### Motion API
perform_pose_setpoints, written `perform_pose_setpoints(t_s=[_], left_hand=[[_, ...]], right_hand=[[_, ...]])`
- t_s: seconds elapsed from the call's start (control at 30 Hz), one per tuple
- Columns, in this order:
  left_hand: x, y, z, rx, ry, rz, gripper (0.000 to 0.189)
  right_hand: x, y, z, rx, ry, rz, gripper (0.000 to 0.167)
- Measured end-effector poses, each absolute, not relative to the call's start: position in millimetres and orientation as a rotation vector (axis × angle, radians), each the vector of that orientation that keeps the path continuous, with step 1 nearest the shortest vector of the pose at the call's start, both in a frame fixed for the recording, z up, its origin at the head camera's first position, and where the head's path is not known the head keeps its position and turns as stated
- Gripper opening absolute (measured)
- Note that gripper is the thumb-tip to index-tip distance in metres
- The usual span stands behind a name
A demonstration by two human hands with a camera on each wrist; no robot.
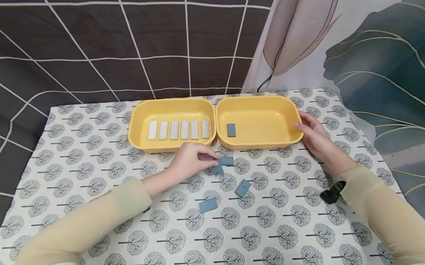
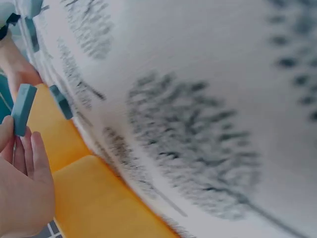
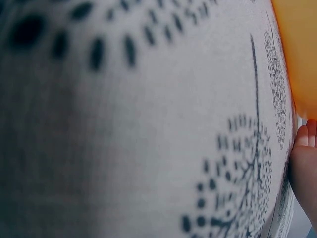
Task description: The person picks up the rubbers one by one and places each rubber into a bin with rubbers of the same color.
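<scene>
My left hand (image 1: 189, 160) pinches a blue rectangular block (image 2: 24, 109) between thumb and fingers, just in front of the two yellow tubs. Close beside it on the cloth lies another blue block (image 1: 228, 161). Two more, a blue block (image 1: 242, 188) and a blue block (image 1: 208, 205), lie nearer to me. My right hand (image 1: 316, 138) grips the right end of the right yellow tub (image 1: 259, 144), its thumb at the rim. Inside that tub, near its left end, stands one darker blue block (image 1: 231, 130). The right wrist view shows only part of the right hand.
The left yellow tub (image 1: 163, 148) touches the right one and holds a row of several white to pale grey blocks (image 1: 174, 130). A tree-print cloth (image 1: 153, 249) covers the table. Behind it hang a dark grid-patterned cloth (image 1: 158, 36) and a leaf-print curtain (image 1: 384, 61).
</scene>
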State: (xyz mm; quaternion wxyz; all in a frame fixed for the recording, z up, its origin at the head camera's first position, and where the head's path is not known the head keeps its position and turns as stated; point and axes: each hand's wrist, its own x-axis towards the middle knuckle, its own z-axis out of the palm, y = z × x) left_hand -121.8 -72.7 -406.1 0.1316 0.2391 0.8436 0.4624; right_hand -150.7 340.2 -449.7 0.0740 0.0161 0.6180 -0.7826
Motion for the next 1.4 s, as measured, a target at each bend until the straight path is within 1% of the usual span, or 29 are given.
perform_pose_setpoints(t_s=[0.17,0.4,0.63,1.13,1.4], left_hand=[[-128.4,-64.3,-396.7,0.730,2.424,1.332,0.017],[-141.2,-48.6,-384.8,0.768,2.312,1.445,0.017],[-158.8,-29.4,-377.6,0.802,2.370,1.475,0.014],[-189.8,-5.5,-369.9,0.671,2.428,1.412,0.014],[-205.4,5.4,-371.5,0.672,2.465,1.301,0.013]], right_hand=[[-151.7,340.1,-449.5,0.041,1.858,-2.352,0.039],[-151.5,340.0,-448.2,0.048,1.861,-2.353,0.038],[-151.6,340.4,-449.2,0.045,1.860,-2.350,0.039],[-150.5,339.8,-448.9,0.054,1.857,-2.341,0.039],[-148.8,338.7,-448.3,0.047,1.871,-2.343,0.038]])
